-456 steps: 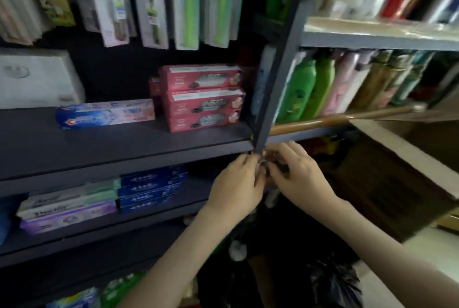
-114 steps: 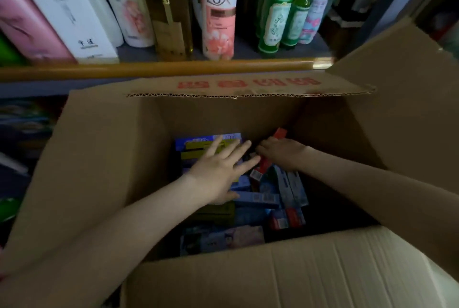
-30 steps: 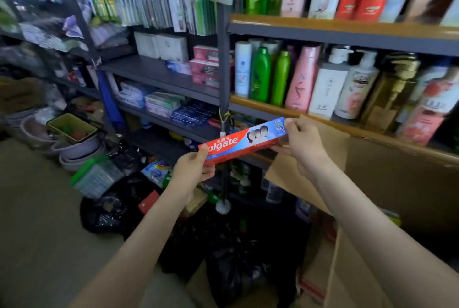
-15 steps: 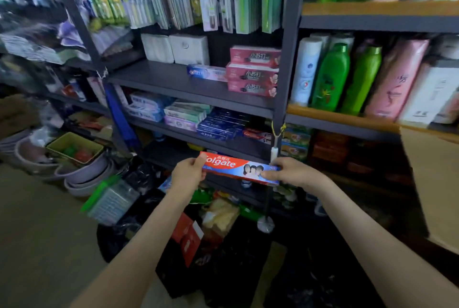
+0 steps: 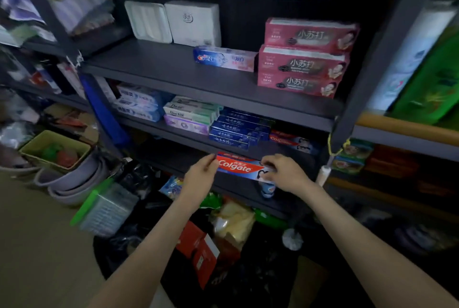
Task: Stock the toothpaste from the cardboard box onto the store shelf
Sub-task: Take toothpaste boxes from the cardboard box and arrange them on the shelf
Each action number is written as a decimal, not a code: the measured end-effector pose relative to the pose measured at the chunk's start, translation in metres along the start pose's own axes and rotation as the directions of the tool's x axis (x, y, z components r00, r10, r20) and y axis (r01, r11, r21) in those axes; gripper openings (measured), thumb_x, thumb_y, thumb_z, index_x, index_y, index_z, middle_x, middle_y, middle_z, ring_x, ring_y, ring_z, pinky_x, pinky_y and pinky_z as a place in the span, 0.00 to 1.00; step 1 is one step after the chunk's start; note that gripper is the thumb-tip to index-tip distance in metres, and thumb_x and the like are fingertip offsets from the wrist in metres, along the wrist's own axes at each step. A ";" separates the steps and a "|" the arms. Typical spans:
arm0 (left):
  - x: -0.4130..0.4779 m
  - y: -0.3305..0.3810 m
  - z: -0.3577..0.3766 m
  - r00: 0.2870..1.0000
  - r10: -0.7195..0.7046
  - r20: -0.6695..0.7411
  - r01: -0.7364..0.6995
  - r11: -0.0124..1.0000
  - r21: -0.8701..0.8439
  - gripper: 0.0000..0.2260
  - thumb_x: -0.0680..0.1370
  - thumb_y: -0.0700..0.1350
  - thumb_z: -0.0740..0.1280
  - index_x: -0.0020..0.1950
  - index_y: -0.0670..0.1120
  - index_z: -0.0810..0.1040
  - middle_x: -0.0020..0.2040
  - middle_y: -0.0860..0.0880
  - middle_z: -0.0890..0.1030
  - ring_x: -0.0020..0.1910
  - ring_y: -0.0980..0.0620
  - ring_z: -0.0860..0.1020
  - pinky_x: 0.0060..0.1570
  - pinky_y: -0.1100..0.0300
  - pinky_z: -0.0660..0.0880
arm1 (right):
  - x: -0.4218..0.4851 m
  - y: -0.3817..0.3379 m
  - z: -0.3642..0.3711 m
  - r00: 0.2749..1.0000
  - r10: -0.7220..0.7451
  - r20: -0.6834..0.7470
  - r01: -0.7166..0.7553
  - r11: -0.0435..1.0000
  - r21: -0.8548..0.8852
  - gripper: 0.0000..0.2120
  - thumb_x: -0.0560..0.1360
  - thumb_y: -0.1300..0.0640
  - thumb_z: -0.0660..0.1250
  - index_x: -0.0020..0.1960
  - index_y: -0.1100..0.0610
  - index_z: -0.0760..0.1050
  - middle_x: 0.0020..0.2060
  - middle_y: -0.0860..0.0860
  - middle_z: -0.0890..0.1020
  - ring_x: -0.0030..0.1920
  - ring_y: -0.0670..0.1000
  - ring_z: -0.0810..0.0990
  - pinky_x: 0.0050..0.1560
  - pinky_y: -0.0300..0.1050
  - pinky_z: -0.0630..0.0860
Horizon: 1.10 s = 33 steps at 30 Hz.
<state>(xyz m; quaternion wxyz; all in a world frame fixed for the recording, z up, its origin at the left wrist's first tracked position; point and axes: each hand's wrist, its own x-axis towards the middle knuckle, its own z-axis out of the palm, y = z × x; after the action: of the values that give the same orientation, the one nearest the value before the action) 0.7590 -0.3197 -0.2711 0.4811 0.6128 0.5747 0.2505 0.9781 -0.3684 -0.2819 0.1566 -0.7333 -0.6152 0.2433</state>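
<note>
A red-and-blue Colgate toothpaste box [image 5: 236, 167] is held nearly level between two hands, in front of the store shelf [image 5: 188, 137]. Its left end is pinched by the curled fingers [image 5: 210, 161] of the left hand [image 5: 201, 176]. Its right end is gripped from above by the bent fingers [image 5: 269, 161] of the right hand [image 5: 285, 173]. Just above the fingers, dark blue toothpaste boxes [image 5: 236, 131] are stacked on the shelf. A second Colgate box [image 5: 295, 142] lies above the right fingers. Well above both hands, pink boxes [image 5: 303, 66] and a Crest box [image 5: 223, 59] are seen.
</note>
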 end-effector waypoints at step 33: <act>0.109 -0.010 0.123 0.706 0.489 0.513 -0.703 0.572 0.423 0.22 0.83 0.47 0.54 0.78 0.48 0.58 0.79 0.47 0.56 0.77 0.48 0.54 0.74 0.56 0.52 | 0.056 0.082 0.078 0.748 0.191 -0.636 -0.457 0.843 -0.284 0.34 0.60 0.68 0.74 0.66 0.67 0.72 0.59 0.62 0.78 0.58 0.62 0.78 0.54 0.54 0.78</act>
<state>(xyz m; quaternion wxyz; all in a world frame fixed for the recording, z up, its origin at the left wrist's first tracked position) 0.8829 -0.2553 -0.3574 0.2410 0.9225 0.2848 0.0984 1.0104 -0.3346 -0.3993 0.1292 -0.8852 -0.4334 -0.1092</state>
